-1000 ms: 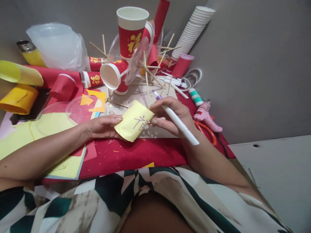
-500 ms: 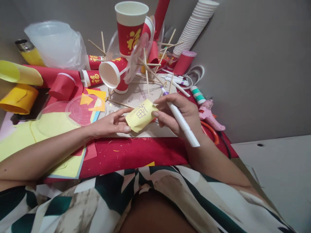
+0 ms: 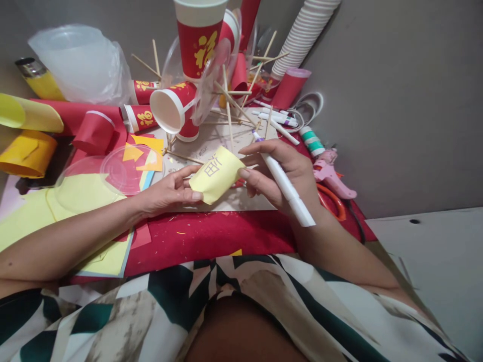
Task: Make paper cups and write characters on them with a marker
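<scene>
A rolled piece of yellow paper [image 3: 222, 177] with a hand-drawn character on it is tilted above the pale board [image 3: 256, 203]. My left hand [image 3: 171, 193] grips its left end between thumb and fingers. My right hand [image 3: 285, 168] holds a white marker [image 3: 289, 191] with a purple collar, its tip pointing up and away from the paper. The thumb of that hand touches the roll's right edge. Just beyond the roll, thin wooden sticks [image 3: 229, 118] are joined into a frame on the board.
Red paper cups [image 3: 199, 48] and clear plastic lids are stacked behind the board. A tall stack of white cups [image 3: 302, 40] leans at the back. To the right lies a pink glue gun [image 3: 334, 176]. Yellow sheets [image 3: 86, 201] and orange cutouts [image 3: 149, 151] cover the left side.
The yellow roll has turned about its length, so the character sits nearer its upper left edge. My right hand with the marker has shifted slightly right. The whole view has moved a little.
</scene>
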A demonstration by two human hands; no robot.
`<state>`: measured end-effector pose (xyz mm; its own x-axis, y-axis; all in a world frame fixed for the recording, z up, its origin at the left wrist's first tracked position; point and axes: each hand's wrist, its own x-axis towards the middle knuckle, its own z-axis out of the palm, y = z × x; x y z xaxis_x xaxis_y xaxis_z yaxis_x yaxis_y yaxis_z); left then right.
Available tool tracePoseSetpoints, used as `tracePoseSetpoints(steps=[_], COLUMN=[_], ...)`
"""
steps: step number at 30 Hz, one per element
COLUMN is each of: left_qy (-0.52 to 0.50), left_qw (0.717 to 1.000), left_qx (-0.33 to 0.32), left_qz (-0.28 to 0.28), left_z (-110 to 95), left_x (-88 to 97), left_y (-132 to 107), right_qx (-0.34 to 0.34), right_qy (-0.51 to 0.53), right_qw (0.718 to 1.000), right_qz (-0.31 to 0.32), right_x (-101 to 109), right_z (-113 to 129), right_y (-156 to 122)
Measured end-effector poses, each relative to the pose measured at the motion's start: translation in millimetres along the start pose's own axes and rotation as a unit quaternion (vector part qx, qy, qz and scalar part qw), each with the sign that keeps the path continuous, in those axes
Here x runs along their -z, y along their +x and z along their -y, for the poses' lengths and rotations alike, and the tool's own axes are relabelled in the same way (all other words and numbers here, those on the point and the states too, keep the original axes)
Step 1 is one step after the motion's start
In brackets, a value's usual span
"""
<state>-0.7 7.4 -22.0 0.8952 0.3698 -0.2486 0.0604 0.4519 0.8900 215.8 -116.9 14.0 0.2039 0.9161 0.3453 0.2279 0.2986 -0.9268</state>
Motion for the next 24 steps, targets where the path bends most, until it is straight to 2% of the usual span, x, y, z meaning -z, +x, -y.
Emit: tracePoseSetpoints(steps=[4,15,20,24], left_qy=[-0.045,-0.041,-0.036,-0.025], left_qw=[0.999,0.999,0.999,0.999], left_qx=[0.021,0.027,0.026,0.025], left_qz=[0.000,0.016,0.018,0.016], left_z=[-4.4,0.0,0.4,1.6], left_x=[-4.2,-0.3,0.1,0.9], left_y=[-1.9,1.6,1.4,1.8], right_qx=[-0.001,-0.041,-0.065,-0.064], right_qy=[-0.006,0.059,0.054,0.049], right_qw=[1.000,0.996,0.993,0.994], right_qz=[0.010,0.046,0.076,0.069], right_x=[0.2,-0.8,0.5,-0.8], right_z=[-0.5,1.5,2.6,2.9], right_y=[1.1,2.0,0.7,-1.8])
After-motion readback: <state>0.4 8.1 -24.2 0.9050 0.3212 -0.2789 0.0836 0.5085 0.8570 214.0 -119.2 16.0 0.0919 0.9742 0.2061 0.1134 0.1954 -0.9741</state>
